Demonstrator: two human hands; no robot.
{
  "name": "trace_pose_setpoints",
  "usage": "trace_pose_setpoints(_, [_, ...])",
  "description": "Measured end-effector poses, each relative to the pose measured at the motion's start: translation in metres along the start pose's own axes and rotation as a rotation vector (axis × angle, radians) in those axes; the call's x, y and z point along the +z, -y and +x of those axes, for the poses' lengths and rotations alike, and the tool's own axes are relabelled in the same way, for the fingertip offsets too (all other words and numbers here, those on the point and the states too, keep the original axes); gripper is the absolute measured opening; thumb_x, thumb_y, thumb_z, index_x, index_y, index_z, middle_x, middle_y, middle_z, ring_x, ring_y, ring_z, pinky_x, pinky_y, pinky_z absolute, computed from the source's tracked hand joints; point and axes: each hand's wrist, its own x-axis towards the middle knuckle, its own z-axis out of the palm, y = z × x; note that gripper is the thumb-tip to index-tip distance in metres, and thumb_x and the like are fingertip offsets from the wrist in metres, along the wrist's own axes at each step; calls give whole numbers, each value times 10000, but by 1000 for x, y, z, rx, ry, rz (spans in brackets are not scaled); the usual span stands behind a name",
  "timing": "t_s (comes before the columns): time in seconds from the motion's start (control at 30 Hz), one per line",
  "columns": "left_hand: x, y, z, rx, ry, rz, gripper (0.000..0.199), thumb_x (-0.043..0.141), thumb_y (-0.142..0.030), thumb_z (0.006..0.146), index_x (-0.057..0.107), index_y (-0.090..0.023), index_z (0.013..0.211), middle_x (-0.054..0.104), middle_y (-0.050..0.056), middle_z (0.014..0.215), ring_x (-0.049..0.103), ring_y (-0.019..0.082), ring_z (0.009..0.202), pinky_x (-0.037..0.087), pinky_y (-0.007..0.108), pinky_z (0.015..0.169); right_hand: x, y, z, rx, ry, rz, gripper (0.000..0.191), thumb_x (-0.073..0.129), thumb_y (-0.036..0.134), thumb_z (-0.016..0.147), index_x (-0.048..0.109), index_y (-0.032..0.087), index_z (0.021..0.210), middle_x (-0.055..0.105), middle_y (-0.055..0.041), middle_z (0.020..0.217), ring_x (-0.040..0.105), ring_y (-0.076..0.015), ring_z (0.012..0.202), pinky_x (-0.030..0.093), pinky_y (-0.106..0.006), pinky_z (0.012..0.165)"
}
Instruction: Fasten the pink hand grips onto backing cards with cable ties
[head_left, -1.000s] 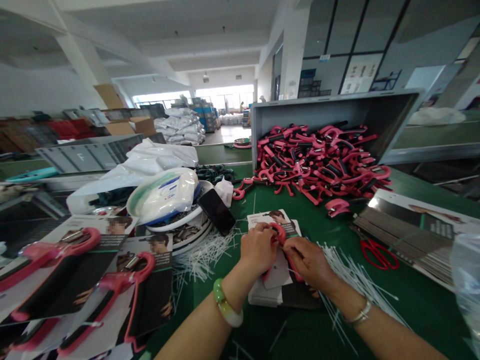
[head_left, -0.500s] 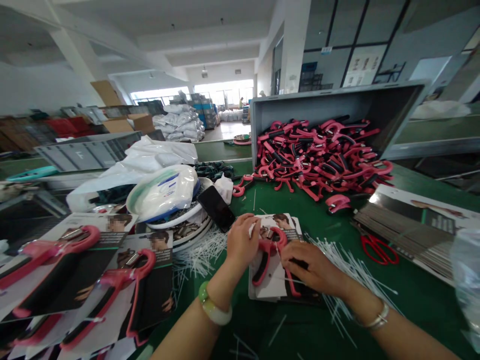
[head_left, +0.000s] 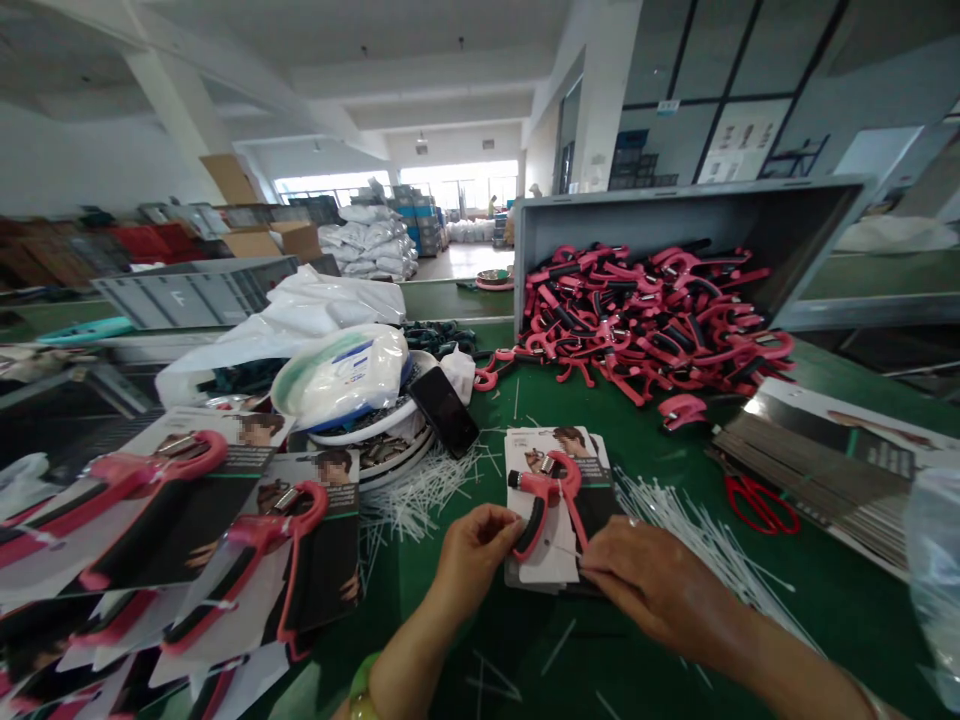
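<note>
A pink and black hand grip (head_left: 553,490) with a metal spring lies on a stack of printed cards (head_left: 592,475) in front of me. My left hand (head_left: 476,550) is closed at the lower left edge of the cards, thumb and forefinger pinched beside the grip's left handle; what they hold is too small to name. My right hand (head_left: 656,575) is closed at the lower end of the right handle, pinching a thin white cable tie (head_left: 564,549) that stretches across the card.
A tilted grey crate (head_left: 705,215) spills pink grips (head_left: 645,320). White ties (head_left: 675,510), red scissors (head_left: 761,503) and stacked cards (head_left: 825,470) lie right. Carded grips (head_left: 255,530), loose ties (head_left: 420,495), a phone (head_left: 444,410) and a bagged tray (head_left: 341,385) are left.
My left hand has moved down from the top of the grip to its lower left side. My right hand has shifted lower and to the right, uncovering more of the grip.
</note>
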Motion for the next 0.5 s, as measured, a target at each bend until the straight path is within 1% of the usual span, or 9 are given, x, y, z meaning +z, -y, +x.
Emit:
trace_pose_setpoints(0.1, [6,3,2,59,-77,69,219,648,-364,717,609,-150,741,586,-17,648,496,90,550,386,208,547,13,12,6,-77,-8,21,178,462,160,876,626,222,905,690,-34,825,616,-166,777,476,-302,802])
trace_pose_setpoints(0.23, [11,8,4,96,-122,-29,216,630,-363,727,562,-159,723,541,-34,627,486,91,560,390,201,552,35,23,3,-176,24,20,254,399,74,856,622,186,899,669,-54,830,589,-161,791,479,-283,767])
trace_pose_setpoints(0.3, [12,11,5,118,-154,-58,206,626,-352,730,548,-162,718,529,-39,625,486,91,571,392,197,559,43,24,1,-198,36,-15,269,388,47,841,618,172,905,659,-64,835,578,-167,809,476,-286,754])
trace_pose_setpoints(0.37, [12,13,6,150,-204,-47,184,613,-335,745,546,-165,723,530,-37,632,490,94,587,392,193,565,44,22,2,-198,28,-43,258,394,56,847,617,169,913,651,-66,830,567,-171,817,474,-284,737])
trace_pose_setpoints(0.4, [12,14,6,164,-231,-37,173,602,-328,757,547,-166,731,535,-35,638,495,96,596,394,193,569,42,20,5,-191,3,-46,256,394,62,852,617,169,920,648,-64,831,563,-172,819,472,-288,742])
trace_pose_setpoints(0.43, [11,14,6,176,-249,-27,164,592,-324,768,550,-168,741,542,-32,645,502,98,604,398,193,573,40,17,9,-176,-42,-44,257,392,66,858,618,170,920,645,-63,831,560,-170,814,471,-290,744])
trace_pose_setpoints(0.5, [10,13,6,195,-251,6,153,581,-317,782,560,-167,759,563,-24,662,522,104,618,411,198,586,34,11,19,-101,-136,-28,237,402,88,869,620,173,906,641,-67,852,559,-169,819,467,-300,755])
